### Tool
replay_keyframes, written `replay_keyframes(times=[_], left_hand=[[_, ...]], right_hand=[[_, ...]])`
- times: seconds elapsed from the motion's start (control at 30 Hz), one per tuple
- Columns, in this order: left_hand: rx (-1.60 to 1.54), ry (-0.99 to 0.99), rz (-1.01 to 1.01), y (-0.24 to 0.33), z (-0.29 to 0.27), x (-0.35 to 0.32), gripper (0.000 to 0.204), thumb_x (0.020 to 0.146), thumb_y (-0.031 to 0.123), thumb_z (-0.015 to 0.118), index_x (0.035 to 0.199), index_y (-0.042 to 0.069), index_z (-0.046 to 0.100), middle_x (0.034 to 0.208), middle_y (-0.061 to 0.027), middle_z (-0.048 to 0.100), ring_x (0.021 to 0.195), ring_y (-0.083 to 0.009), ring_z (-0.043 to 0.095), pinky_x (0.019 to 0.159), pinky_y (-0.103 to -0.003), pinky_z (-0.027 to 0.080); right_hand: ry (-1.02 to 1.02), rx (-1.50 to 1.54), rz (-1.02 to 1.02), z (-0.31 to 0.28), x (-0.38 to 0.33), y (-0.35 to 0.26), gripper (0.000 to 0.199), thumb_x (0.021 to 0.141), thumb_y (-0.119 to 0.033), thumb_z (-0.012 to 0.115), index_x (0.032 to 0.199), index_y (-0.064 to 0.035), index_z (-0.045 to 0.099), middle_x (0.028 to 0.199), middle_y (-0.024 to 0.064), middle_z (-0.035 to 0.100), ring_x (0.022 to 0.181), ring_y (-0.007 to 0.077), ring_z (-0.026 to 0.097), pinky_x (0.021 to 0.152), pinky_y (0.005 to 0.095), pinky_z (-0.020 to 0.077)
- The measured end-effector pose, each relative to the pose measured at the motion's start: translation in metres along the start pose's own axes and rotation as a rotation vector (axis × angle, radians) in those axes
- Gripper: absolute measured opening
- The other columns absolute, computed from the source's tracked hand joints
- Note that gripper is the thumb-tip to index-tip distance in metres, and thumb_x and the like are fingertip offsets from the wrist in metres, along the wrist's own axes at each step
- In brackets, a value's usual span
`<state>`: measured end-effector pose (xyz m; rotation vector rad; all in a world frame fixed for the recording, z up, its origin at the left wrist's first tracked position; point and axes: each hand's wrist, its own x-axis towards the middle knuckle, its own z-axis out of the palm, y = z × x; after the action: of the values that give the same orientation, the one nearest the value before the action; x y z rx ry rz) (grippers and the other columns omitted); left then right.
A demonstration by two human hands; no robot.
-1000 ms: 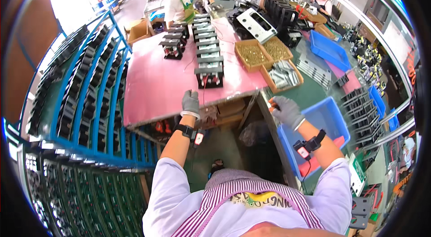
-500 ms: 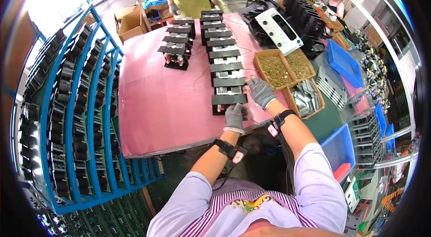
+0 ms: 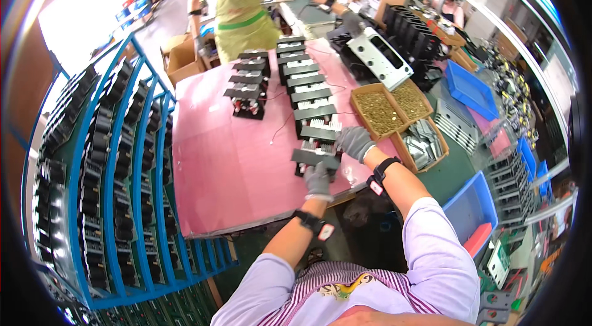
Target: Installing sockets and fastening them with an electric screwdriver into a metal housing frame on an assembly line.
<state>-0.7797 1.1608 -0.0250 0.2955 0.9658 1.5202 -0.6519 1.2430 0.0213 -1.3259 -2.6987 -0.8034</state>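
A row of black-topped electronic assemblies point(image 3: 308, 87) with pale finned parts runs away from me across the pink tabletop point(image 3: 222, 178). Gloved in grey, my left hand point(image 3: 318, 183) grips the front edge of the nearest black-topped assembly point(image 3: 308, 156), which sits slightly askew. My right hand point(image 3: 356, 143), in a matching glove, is at the right end of the two nearest assemblies. Its fingers are curled, and their tips are partly hidden, so what they hold cannot be made out. A shorter row of similar assemblies point(image 3: 243, 93) stands to the left, with thin red wires beside it.
Cardboard boxes of small brass-coloured parts point(image 3: 377, 110) and metal brackets point(image 3: 422, 144) lie right of my right hand. A blue rack point(image 3: 126, 202) full of black units stands left. Across the table, a co-worker's gloved hand point(image 3: 352, 22) touches a white metal panel point(image 3: 379, 57).
My left hand has moved onto the nearest assembly's front edge, and that assembly has turned slightly. My right hand's fingers have curled in. The co-worker has reached out to the white panel.
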Motion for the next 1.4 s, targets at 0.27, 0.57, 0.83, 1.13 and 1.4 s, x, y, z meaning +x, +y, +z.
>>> replay_keyframes(times=[0.27, 0.57, 0.83, 1.13, 1.4], left_hand=[[0.647, -0.26, 0.15, 0.1, -0.108, -0.07, 0.018, 0.08, 0.016, 0.043, 0.085, 0.001, 0.052, 0.07, -0.0049, 0.055, 0.052, -0.0104, 0.05, 0.043, -0.022, 0.041], [0.933, -0.729, 0.125, 0.148, -0.03, -0.189, 0.022, 0.08, 0.012, 0.043, 0.093, -0.004, 0.05, 0.081, -0.0088, 0.055, 0.064, -0.0118, 0.053, 0.051, -0.021, 0.045], [0.718, -1.351, -0.108, 0.029, 0.056, -0.385, 0.042, 0.083, 0.027, 0.049, 0.11, -0.004, 0.045, 0.087, -0.0053, 0.056, 0.064, -0.0102, 0.052, 0.051, -0.02, 0.04], [0.832, -1.971, -0.594, -0.123, 0.068, -0.684, 0.029, 0.082, 0.025, 0.046, 0.093, -0.002, 0.05, 0.062, -0.0048, 0.051, 0.044, -0.0092, 0.045, 0.041, -0.02, 0.035], [0.908, -2.318, -0.872, -0.204, 0.063, -0.893, 0.023, 0.082, 0.021, 0.045, 0.087, -0.001, 0.05, 0.065, -0.0062, 0.053, 0.045, -0.0089, 0.045, 0.041, -0.02, 0.035]], right_hand=[[-0.259, 0.198, 0.185, -0.078, -0.049, 0.014, 0.012, 0.07, -0.015, 0.052, 0.071, -0.0094, 0.062, 0.059, 0.0071, 0.059, 0.055, 0.0239, 0.061, 0.04, 0.0367, 0.0424], [-0.146, 0.275, 0.731, -0.26, -0.291, 0.015, 0.022, 0.072, -0.026, 0.051, 0.078, -0.005, 0.053, 0.069, 0.0121, 0.057, 0.059, 0.0282, 0.057, 0.048, 0.0408, 0.0436], [0.386, 0.093, 1.62, -0.42, -0.602, -0.159, 0.011, 0.065, -0.011, 0.054, 0.074, -0.0048, 0.055, 0.063, 0.0145, 0.053, 0.057, 0.0309, 0.054, 0.053, 0.0386, 0.0431], [0.143, -0.462, 2.355, -0.595, -0.807, -0.427, 0.006, 0.065, -0.01, 0.054, 0.067, -0.0039, 0.055, 0.063, 0.0146, 0.053, 0.061, 0.0331, 0.052, 0.054, 0.0398, 0.0401], [-0.009, -0.849, 2.642, -0.658, -0.878, -0.564, 0.008, 0.067, -0.011, 0.054, 0.065, -0.0037, 0.052, 0.061, 0.0166, 0.051, 0.06, 0.0348, 0.051, 0.053, 0.0413, 0.0386]])
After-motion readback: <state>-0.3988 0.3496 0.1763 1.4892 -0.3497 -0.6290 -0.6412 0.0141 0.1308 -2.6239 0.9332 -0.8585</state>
